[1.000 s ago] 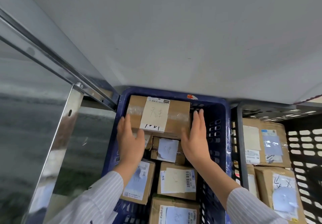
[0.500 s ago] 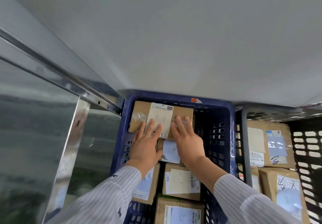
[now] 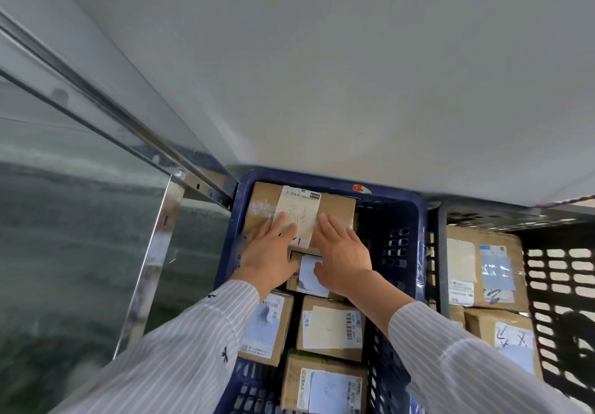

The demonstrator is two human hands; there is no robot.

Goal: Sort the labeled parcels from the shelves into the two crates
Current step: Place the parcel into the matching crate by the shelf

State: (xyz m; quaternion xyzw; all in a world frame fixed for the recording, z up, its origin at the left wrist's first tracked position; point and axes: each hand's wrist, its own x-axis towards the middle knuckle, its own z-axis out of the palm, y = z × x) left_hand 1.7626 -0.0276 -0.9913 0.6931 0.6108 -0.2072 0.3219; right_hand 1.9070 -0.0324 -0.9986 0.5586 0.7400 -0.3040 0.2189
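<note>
A brown parcel [image 3: 335, 206] with a handwritten white label lies at the far end of the blue crate [image 3: 391, 201], on top of other parcels. My left hand [image 3: 269, 252] lies flat on its near left part, fingers straight. My right hand [image 3: 343, 252] presses flat on its near right part. Several labeled parcels [image 3: 330, 326] fill the crate below my wrists. The black crate [image 3: 563, 285] to the right holds more parcels [image 3: 483, 268].
A white shelf board [image 3: 322, 75] overhangs the far ends of both crates. A shiny metal upright [image 3: 151, 262] and rail [image 3: 106, 114] of the shelf frame stand to the left of the blue crate. Grey floor shows beyond them.
My hands moved from the parcel's two sides onto its top and now lie flat there. The parcel sank lower into the far end of the blue crate.
</note>
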